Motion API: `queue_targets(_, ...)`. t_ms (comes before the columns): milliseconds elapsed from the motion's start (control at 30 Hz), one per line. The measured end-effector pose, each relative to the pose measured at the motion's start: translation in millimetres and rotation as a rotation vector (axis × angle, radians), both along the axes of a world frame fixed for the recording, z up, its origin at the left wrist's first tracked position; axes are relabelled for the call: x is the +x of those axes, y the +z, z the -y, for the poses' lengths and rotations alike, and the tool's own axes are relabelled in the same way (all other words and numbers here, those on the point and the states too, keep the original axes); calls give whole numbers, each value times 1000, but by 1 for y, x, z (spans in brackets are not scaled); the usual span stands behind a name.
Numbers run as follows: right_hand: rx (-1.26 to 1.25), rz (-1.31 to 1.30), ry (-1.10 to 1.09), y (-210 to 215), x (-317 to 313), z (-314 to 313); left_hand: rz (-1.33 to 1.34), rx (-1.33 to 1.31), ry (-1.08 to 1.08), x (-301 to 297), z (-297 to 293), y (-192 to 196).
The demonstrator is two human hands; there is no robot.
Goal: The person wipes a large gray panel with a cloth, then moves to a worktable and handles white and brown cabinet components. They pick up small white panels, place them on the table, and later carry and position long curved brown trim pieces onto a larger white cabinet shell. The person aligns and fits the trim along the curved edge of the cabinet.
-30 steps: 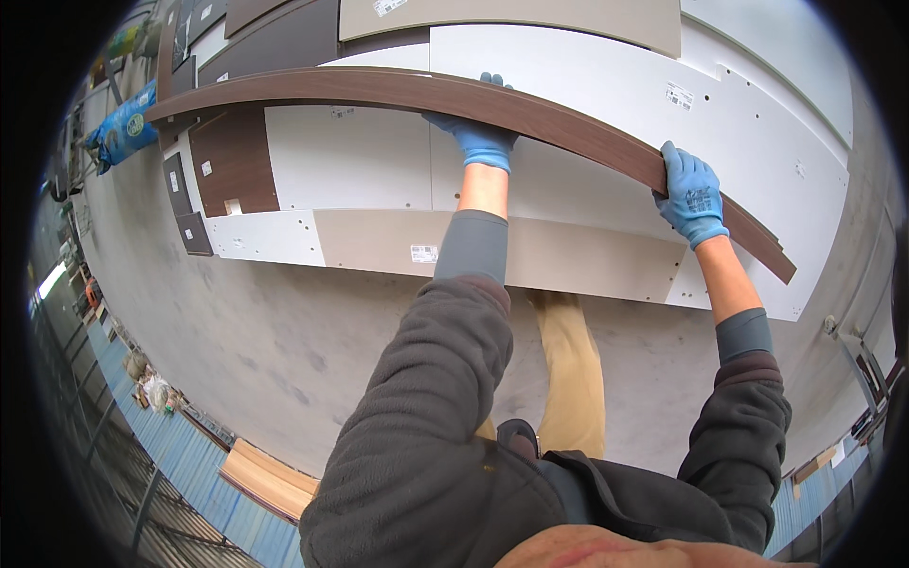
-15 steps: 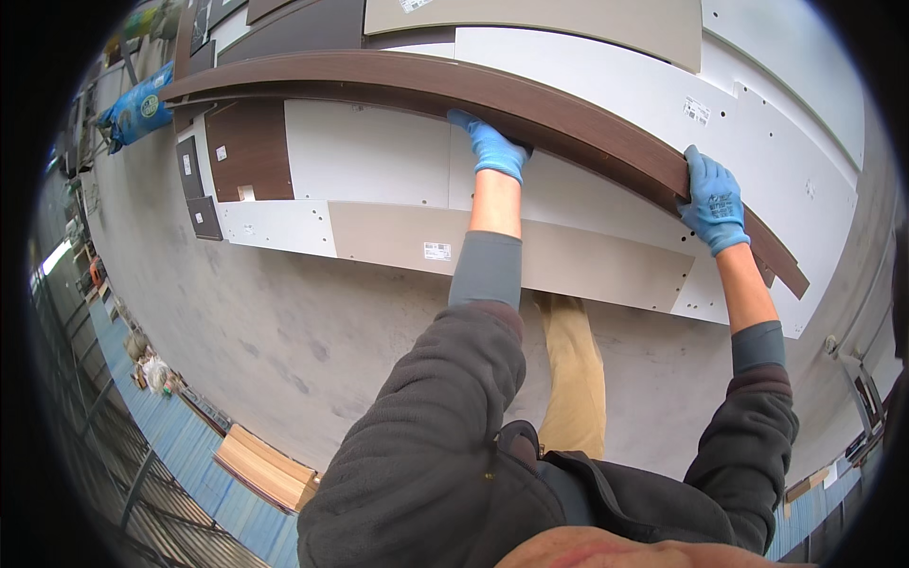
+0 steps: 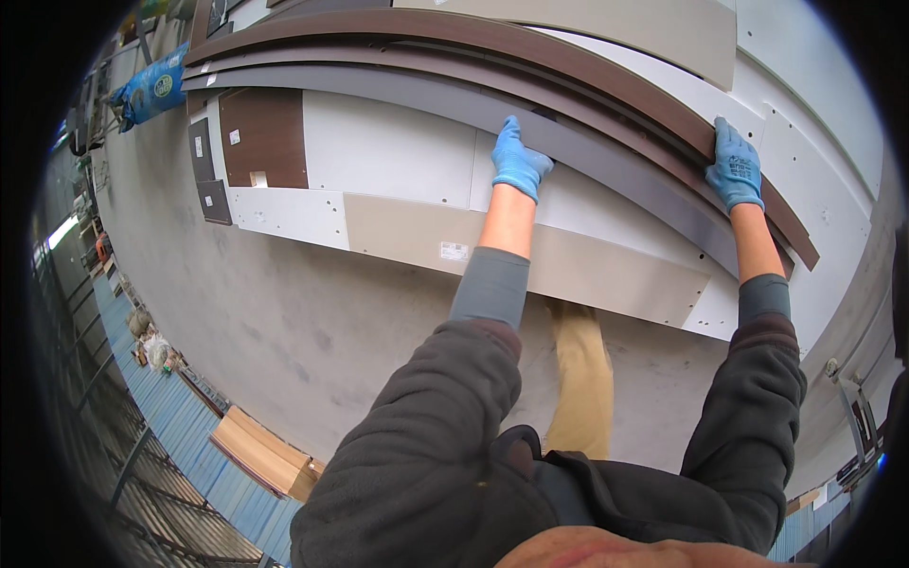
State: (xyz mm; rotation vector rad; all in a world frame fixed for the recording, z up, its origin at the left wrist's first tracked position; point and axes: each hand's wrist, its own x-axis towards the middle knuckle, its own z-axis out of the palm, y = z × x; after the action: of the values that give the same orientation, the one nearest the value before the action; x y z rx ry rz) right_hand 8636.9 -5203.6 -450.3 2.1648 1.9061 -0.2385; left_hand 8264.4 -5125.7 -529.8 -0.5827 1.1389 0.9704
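Several long narrow boards lie side by side across the panels in front of me, bowed by the lens. The farthest is a dark brown board (image 3: 454, 32); a second brown board (image 3: 398, 62) lies nearer, and nearest me is a grey board (image 3: 407, 95). My left hand (image 3: 521, 163), in a blue glove, is at the near edge of the grey board, its thumb over the grey face and its fingers curled, partly hidden. Toward the right end, my gloved right hand (image 3: 735, 168) grips the dark brown board.
Beneath lie white panels (image 3: 388, 151), a beige panel (image 3: 426, 222) and a brown panel (image 3: 260, 142). A blue bag (image 3: 156, 90) is at the far left. Grey floor (image 3: 284, 322) runs between the panels and me. Wooden boards (image 3: 260, 450) lie at the lower left.
The brown boards have spread apart and tilted, and the grey board now shows on the near side. My left hand has shifted from the brown board's underside to the grey board's edge.
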Motion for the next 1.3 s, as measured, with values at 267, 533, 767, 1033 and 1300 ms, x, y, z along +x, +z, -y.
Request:
queue_targets(267,287,-455,394,27,-104,74,76,75,-53,-14,2,7)
queue_targets(533,308,-143,339,15,-99,75,-81,298,-84,-21,-2,68)
queue_targets(767,259,-339,304,69,-95,91,33,549,-57,-42,49,170)
queue_targets(1033,271,-466,363,84,-150,177,139,489,-46,-113,155,194)
queue_targets(1300,3,-383,316,52,-160,238,269,373,-19,-137,230,123)
